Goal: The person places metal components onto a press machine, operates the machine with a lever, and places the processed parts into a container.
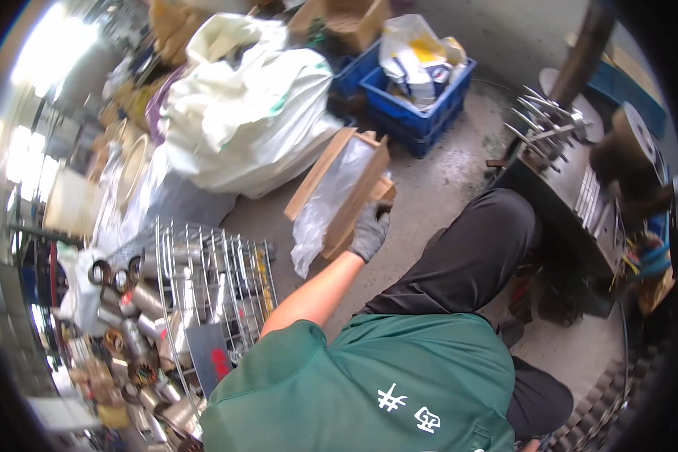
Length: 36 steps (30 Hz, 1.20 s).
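My left hand [370, 230], in a grey work glove, grips the right side of a long, narrow cardboard box [356, 194]. The box stands tilted above the floor, its flaps up, and a clear plastic liner [337, 188] spills out over its near end. What lies inside the liner cannot be made out. My left arm reaches forward past the wire cage. My right hand does not show; only a small patch of skin appears at the bottom edge, too little to identify.
At left, a wire mesh cage [218, 279] stands beside piled metal cylinders [147, 301]. A large white sack [256, 113] and a blue crate [414, 113] holding packaging lie ahead. On the right is a dark metal workbench or machine [561, 200] with metal rods on it.
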### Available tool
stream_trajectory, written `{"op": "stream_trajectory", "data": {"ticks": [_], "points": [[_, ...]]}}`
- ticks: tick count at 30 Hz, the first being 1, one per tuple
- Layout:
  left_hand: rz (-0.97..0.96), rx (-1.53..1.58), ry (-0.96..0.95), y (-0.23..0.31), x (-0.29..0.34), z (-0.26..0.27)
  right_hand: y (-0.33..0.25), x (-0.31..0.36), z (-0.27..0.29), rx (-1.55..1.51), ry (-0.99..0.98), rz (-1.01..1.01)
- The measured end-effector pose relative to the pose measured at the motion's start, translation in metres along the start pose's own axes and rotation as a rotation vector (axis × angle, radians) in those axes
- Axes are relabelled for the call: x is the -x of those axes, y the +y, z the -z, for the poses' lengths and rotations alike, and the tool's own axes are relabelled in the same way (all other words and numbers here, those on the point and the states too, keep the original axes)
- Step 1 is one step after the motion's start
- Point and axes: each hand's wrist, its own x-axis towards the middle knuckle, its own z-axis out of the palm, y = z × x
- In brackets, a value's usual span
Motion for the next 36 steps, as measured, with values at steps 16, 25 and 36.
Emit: {"op": "stream_trajectory", "data": {"ticks": [16, 25, 36], "points": [[-0.279, -0.528, 0.417, -0.004, 0.004, 0.143, -0.394, -0.073, -0.076, 0.72, -0.321, 0.633], [0.245, -0.161, 0.242, -0.074, -0.035, 0.131, -0.387, -0.116, -0.065, 0.811, -0.337, 0.498], [-0.216, -0.703, -0.06, -0.084, 0.013, 0.03, -0.356, -0.172, -0.027, 0.861, -0.436, 0.184]]}}
